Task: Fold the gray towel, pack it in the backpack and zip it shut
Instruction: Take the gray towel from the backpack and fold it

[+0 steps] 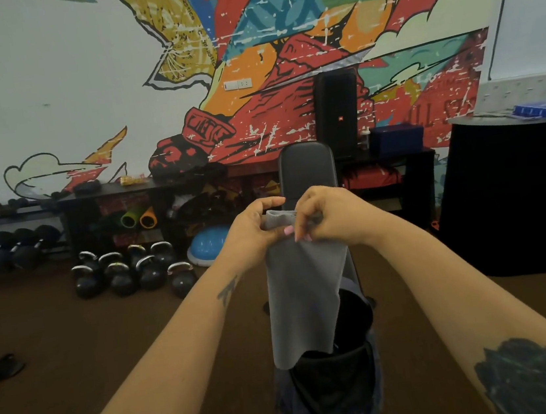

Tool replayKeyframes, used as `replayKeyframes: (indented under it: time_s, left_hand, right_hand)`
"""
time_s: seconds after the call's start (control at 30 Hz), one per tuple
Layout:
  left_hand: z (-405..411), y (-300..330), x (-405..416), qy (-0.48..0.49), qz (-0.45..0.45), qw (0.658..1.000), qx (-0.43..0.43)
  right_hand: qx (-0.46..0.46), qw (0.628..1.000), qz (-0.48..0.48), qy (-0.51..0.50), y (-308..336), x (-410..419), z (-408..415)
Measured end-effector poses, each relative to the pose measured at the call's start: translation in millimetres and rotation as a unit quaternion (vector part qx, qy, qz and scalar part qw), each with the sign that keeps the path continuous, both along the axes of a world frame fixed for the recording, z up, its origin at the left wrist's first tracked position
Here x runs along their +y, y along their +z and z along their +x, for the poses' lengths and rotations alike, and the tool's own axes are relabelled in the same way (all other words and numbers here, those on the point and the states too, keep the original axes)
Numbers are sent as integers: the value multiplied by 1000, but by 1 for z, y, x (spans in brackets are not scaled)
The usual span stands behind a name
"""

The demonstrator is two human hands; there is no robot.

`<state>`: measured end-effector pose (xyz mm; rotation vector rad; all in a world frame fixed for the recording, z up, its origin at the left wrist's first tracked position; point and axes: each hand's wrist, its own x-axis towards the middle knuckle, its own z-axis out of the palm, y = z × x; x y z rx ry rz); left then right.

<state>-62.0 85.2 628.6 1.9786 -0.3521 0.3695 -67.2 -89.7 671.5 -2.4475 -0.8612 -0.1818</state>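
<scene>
The gray towel [304, 292] hangs down in a long narrow strip from both hands, held up in front of me. My left hand [253, 229] pinches its top left edge and my right hand [329, 215] pinches the top right, the two hands close together. Below the towel lies the dark backpack [331, 385] on a black padded bench [307, 171], with its top opening gaping toward me. The towel's lower end hangs just over that opening and hides part of the bag.
Several kettlebells [128, 272] and a blue balance dome [209, 245] sit on the floor at left. Dumbbell racks [5, 250] and low black shelves [195, 199] line the mural wall. A black counter [517, 194] stands at right, a speaker [337, 113] behind the bench.
</scene>
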Motion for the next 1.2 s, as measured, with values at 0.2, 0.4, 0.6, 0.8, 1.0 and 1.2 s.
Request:
replayKeyframes:
  time_s: [0.2,0.4,0.6,0.8,1.0,1.2]
  left_hand:
    - [0,-16,5,22,-71,997,27]
    - [-16,-52,7,-46,-212,969,119]
    - [-16,-58,5,-19,-221,971,91]
    - [-15,-52,8,-4,-201,977,70]
    - [-14,-54,10,-49,-164,979,109]
    - [-11,-75,13,-77,-80,973,202]
  right_hand:
    - [13,996,-92,-20,9,12,0]
    - [19,994,-105,14,26,16,-6]
    - [64,983,-172,-5,33,19,-7]
    - [36,988,-149,-32,24,17,0]
    - [31,992,-122,-22,32,17,-1]
    - [0,997,-79,-25,51,17,-2]
